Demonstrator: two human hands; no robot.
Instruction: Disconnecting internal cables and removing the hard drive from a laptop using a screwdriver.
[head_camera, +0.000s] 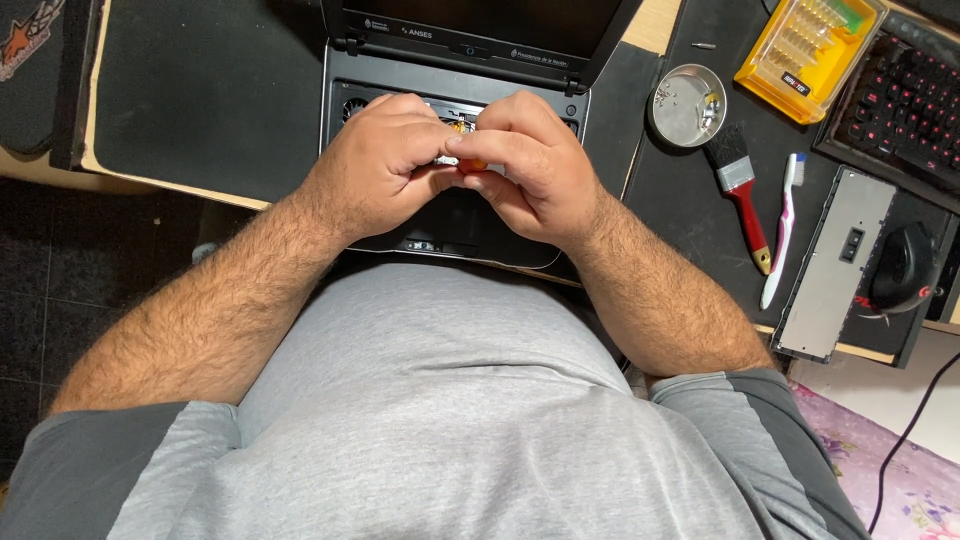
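Both hands, left hand (385, 160) and right hand (530, 165), pinch a small orange-handled screwdriver (468, 162) over the opened black laptop (450, 225); steadiness likely prevents slipping.

Wooden desk (650, 25) under black mat (200, 90), dark, perhaps tiled floor (60, 270)

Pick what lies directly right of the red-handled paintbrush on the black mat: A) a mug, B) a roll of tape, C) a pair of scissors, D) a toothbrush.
D: a white and pink toothbrush lies alongside the red-handled paintbrush on the black mat, between it and the grey keyboard panel.
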